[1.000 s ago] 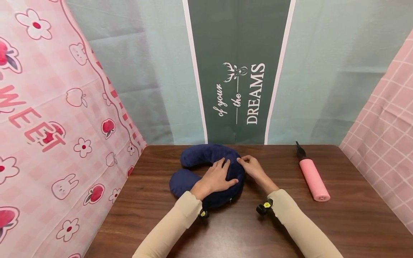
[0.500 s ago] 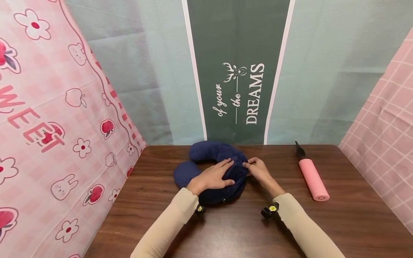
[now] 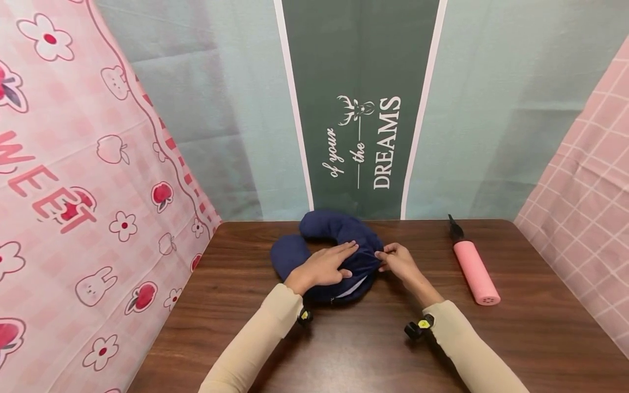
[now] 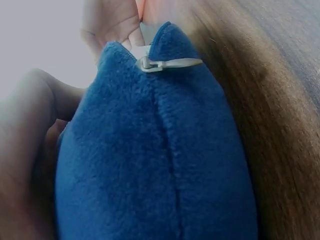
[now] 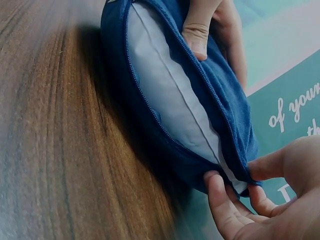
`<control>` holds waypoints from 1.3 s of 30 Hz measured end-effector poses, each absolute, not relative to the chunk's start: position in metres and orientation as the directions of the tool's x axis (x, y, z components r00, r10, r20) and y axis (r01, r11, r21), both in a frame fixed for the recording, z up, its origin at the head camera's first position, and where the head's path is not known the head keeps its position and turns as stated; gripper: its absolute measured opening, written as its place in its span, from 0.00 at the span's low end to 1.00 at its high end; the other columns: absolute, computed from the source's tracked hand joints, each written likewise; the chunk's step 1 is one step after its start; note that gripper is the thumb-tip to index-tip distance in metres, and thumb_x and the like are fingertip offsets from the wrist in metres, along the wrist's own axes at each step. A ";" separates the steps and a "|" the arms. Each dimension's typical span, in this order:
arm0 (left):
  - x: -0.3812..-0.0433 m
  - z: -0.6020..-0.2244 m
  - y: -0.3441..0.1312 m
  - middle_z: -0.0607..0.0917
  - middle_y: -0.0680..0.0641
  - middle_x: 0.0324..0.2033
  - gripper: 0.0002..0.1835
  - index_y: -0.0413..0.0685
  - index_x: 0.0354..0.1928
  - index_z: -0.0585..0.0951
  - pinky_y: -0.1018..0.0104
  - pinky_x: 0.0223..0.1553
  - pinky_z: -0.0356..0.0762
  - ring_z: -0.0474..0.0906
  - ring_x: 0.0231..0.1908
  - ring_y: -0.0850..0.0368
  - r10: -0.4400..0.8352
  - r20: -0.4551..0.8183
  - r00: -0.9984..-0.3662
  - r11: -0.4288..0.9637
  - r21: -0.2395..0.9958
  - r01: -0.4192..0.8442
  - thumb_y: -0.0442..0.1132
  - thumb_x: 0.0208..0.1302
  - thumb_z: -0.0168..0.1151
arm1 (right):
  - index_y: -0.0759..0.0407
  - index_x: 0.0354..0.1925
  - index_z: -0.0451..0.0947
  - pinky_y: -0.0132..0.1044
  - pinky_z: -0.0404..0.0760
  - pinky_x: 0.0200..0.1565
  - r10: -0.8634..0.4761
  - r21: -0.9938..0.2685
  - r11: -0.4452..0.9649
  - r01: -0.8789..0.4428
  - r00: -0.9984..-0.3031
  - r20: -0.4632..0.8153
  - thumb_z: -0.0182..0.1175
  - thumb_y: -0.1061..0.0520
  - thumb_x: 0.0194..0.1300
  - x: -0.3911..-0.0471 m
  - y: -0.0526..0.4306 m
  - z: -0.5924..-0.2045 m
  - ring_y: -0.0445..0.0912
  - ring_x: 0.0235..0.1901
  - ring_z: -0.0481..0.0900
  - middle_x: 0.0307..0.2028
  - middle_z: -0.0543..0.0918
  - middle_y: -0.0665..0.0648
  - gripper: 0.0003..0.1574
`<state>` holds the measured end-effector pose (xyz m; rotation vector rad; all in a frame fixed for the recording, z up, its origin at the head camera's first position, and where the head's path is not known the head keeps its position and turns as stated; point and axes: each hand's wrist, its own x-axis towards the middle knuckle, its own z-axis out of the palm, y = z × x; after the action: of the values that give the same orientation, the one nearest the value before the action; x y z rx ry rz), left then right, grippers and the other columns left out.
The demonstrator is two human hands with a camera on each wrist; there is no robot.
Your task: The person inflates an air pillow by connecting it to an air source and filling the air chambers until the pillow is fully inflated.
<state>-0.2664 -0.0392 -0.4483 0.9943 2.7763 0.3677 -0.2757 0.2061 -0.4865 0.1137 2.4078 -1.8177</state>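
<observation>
A navy plush U-shaped neck pillow (image 3: pixel 290 254) lies on the table, its curve toward the right. Along its outer edge the zipper is undone, and the white inner (image 5: pixel 172 95) shows through a long gap. The metal zipper pull (image 4: pixel 165 64) sits at the near end of this gap. My left hand (image 3: pixel 324 266) rests on top of the pillow with its fingers stretched out, the thumb close to the opening. At the far end of the gap, my right hand (image 3: pixel 400 262) pinches the edge of the cover between thumb and fingers.
A pink hand pump (image 3: pixel 475 272) with a black nozzle lies to the right on the brown wooden table (image 3: pixel 354 349). Printed cloths hang behind the table and on both sides. The pillow's far arm reaches the table's back edge.
The pillow has slid to the right and slightly away, together with my right hand. Its zipped edge now gapes, showing white inside. My left hand has stayed on top.
</observation>
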 end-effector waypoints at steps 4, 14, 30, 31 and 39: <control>-0.267 -0.450 -0.040 0.54 0.55 0.86 0.39 0.60 0.86 0.54 0.52 0.78 0.65 0.57 0.83 0.56 0.628 -0.046 -0.777 0.758 0.264 0.597 0.57 0.81 0.55 | 0.71 0.53 0.68 0.41 0.88 0.41 -0.007 -0.956 0.268 0.120 -0.992 -0.127 0.60 0.59 0.78 -0.281 0.206 -0.487 0.42 0.27 0.84 0.37 0.81 0.56 0.17; -0.267 -0.458 -0.045 0.64 0.49 0.82 0.41 0.53 0.85 0.60 0.52 0.76 0.69 0.67 0.79 0.51 0.605 0.090 -0.791 0.766 0.204 0.609 0.67 0.80 0.48 | 0.73 0.56 0.69 0.40 0.88 0.44 0.057 -0.967 0.229 0.108 -0.994 -0.098 0.60 0.60 0.78 -0.306 0.208 -0.490 0.38 0.29 0.82 0.40 0.82 0.58 0.18; -0.262 -0.481 -0.048 0.52 0.57 0.86 0.39 0.61 0.87 0.50 0.50 0.84 0.49 0.47 0.85 0.58 0.581 0.120 -0.805 0.795 0.126 0.593 0.67 0.83 0.36 | 0.67 0.53 0.77 0.53 0.76 0.54 0.208 -0.814 0.578 -0.054 -0.955 0.211 0.60 0.51 0.78 -0.281 0.203 -0.473 0.63 0.50 0.81 0.51 0.81 0.70 0.20; -0.262 -0.481 -0.048 0.52 0.57 0.86 0.39 0.61 0.87 0.50 0.50 0.84 0.49 0.47 0.85 0.58 0.580 0.124 -0.806 0.796 0.125 0.592 0.67 0.83 0.36 | 0.66 0.50 0.78 0.50 0.77 0.50 0.194 -0.800 0.595 -0.074 -0.953 0.232 0.61 0.51 0.78 -0.277 0.201 -0.472 0.60 0.46 0.82 0.48 0.83 0.68 0.18; -0.262 -0.485 -0.049 0.49 0.56 0.86 0.40 0.59 0.87 0.48 0.49 0.84 0.45 0.44 0.86 0.58 0.579 0.125 -0.806 0.797 0.120 0.591 0.68 0.84 0.32 | 0.59 0.35 0.83 0.34 0.76 0.28 -0.145 -0.727 0.655 -0.206 -0.979 0.147 0.64 0.56 0.74 -0.242 0.188 -0.465 0.41 0.23 0.79 0.24 0.85 0.51 0.09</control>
<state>-0.2624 -0.0487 -0.4854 0.9964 3.0552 0.2479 -0.2416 0.1877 -0.4651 -0.3102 2.9260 -1.3010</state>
